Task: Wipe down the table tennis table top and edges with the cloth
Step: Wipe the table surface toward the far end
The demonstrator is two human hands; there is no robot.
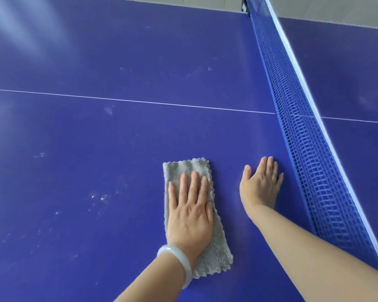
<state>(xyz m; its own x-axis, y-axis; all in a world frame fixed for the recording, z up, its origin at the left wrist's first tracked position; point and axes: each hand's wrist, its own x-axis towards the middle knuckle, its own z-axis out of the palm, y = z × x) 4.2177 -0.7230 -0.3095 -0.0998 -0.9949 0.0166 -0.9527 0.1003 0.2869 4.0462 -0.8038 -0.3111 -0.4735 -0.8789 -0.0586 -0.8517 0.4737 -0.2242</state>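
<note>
My left hand (189,212) flat, fingers straight, pressing the grey cloth (196,216) on the blue table (96,138); my right hand (261,185) open, resting on the table beside the net (303,144), near the cloth

No text, number or brand could be read anywhere. The one candidate was a small white mark on the dark net clamp (244,7) at the far edge of the bench (118,51) (letters or a logo, it could not be told which), too small and blurred to make out.
</note>
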